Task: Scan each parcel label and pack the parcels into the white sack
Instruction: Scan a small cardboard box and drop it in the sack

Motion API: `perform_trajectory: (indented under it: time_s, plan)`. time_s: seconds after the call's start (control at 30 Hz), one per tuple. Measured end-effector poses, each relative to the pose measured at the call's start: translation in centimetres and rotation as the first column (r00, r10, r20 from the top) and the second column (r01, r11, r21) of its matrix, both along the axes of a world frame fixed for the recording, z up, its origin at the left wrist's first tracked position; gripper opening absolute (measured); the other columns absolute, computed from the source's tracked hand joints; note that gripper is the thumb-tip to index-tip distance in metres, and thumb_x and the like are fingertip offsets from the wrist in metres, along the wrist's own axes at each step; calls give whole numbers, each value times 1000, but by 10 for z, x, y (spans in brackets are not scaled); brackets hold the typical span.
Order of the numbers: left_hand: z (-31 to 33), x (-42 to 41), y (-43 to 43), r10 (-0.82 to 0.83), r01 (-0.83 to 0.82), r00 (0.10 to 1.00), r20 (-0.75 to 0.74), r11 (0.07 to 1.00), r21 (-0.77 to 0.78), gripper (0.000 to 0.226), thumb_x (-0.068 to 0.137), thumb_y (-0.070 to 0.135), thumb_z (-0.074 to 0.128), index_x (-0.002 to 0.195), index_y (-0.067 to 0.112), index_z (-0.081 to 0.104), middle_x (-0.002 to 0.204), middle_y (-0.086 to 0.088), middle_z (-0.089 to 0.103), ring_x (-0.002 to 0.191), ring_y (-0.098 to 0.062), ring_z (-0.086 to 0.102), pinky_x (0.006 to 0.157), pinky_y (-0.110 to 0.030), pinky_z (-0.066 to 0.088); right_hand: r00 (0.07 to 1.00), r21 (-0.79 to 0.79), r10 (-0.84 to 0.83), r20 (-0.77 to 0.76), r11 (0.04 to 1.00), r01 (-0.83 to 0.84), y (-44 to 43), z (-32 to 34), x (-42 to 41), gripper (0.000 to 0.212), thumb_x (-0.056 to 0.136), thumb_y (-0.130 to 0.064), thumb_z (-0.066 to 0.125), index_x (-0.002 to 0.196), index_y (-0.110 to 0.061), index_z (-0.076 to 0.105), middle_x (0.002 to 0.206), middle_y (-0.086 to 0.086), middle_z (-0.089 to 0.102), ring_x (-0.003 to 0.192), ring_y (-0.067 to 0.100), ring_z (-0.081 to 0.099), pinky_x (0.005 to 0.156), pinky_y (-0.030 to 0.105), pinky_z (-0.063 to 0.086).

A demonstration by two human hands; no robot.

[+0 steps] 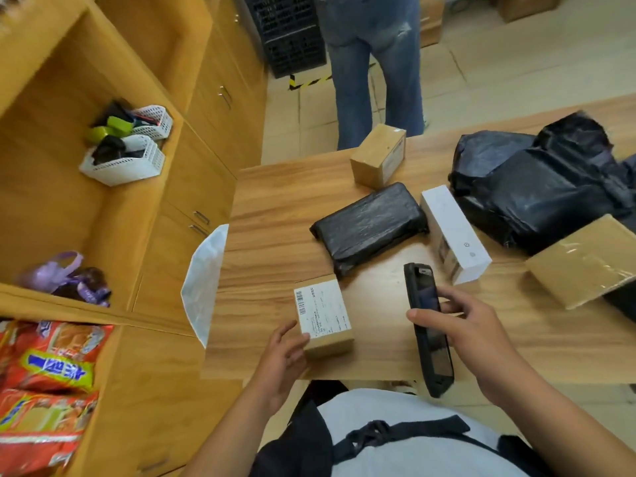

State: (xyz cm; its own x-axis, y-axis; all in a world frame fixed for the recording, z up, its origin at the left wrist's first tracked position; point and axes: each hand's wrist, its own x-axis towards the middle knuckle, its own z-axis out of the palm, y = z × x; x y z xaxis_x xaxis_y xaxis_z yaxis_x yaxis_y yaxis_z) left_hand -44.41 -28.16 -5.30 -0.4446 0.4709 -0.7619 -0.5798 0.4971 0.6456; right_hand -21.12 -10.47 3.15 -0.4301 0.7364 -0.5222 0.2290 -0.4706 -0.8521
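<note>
White sack [205, 282] hanging open at counter [268, 208] left edge, inside hidden. On shelf, two white baskets [124, 163] holding dark and green items. Left hand [280, 361] half-open grip, fingers touching near left side of small labelled box [325, 320] at counter front, barcode label up. Right hand [473, 339] closed grip around black scanner [428, 330], raised just right of that box. Beyond: flat black parcel [370, 225], white box [454, 232] beside it, brown box [378, 160] at far edge, big black bag [543, 187], taped brown box [585, 259] at right
</note>
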Motion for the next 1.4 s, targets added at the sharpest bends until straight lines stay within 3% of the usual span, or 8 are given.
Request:
perform_trajectory:
  time_s: [0.27, 0.47, 0.53, 0.67, 0.87, 1.03, 1.2, 1.4]
  plan:
    - [-5, -14, -13, 50, -70, 969, -242, 995, -76, 33, 91, 2, 66, 122, 15, 63, 112, -8, 74, 100, -20, 72, 79, -31, 58, 1000, -24, 6, 29, 1000, -5, -1, -13, -1, 46, 71, -25, 84, 114, -24, 68, 96, 9, 65, 83, 25, 68, 62, 33, 52]
    - [5, -17, 7, -20, -85, 790, -613, 986, -142, 27, 94, 9, 64, 116, 24, 63, 119, 1, 65, 112, -17, 61, 83, -25, 49, 998, -41, -57, 27, 997, 58, -4, -13, 8, 45, 74, -20, 83, 115, -22, 65, 92, 2, 59, 82, 23, 66, 60, 30, 46]
    - [6, -17, 12, -147, 4, 697, -702, 980, -201, 41, 90, 22, 70, 128, 30, 56, 131, 1, 56, 123, -16, 52, 93, -31, 47, 997, -41, -74, 34, 996, 75, -6, -11, 11, 45, 75, -20, 83, 115, -23, 62, 93, 1, 58, 83, 19, 63, 61, 29, 44]
    - [0, 3, 16, -470, 207, 554, -687, 877, -433, 103, 68, 46, 85, 148, 40, 21, 148, 3, 21, 137, -21, 24, 112, -45, 32, 995, -29, -86, 55, 996, 88, -6, -13, 14, 53, 71, -23, 85, 120, -22, 65, 95, 4, 60, 88, 24, 66, 66, 34, 49]
    - [-20, 24, 2, -577, 228, 394, -715, 815, -532, 103, 71, 41, 83, 150, 40, 17, 147, -5, 20, 134, -24, 26, 113, -41, 30, 995, -6, -73, 64, 997, 74, -11, -12, 17, 54, 70, -27, 85, 121, -24, 66, 100, 7, 64, 88, 24, 66, 67, 35, 51]
    - [-16, 18, 1, -410, 204, 516, -752, 911, -358, 75, 73, 23, 82, 133, 40, 40, 141, 1, 23, 132, -22, 24, 101, -29, 29, 996, -3, -64, 68, 998, 64, -17, -9, 19, 50, 71, -24, 85, 118, -24, 66, 101, 9, 66, 83, 20, 67, 70, 38, 56]
    - [-2, 5, 6, -254, 150, 604, -755, 967, -205, 59, 72, 17, 79, 113, 48, 51, 132, 7, 32, 129, -18, 29, 100, -33, 37, 999, 9, -7, 47, 1000, 7, -22, -2, 17, 36, 76, -17, 82, 98, -35, 60, 100, 6, 61, 76, 13, 62, 55, 24, 47]
    - [22, -6, 13, -134, 135, 743, -656, 990, -50, 50, 70, 20, 77, 110, 45, 59, 134, 2, 45, 119, -19, 50, 88, -33, 53, 998, 26, 21, 63, 999, -23, -23, 1, 15, 36, 75, -18, 83, 96, -37, 60, 100, 6, 62, 74, 12, 62, 51, 20, 47]
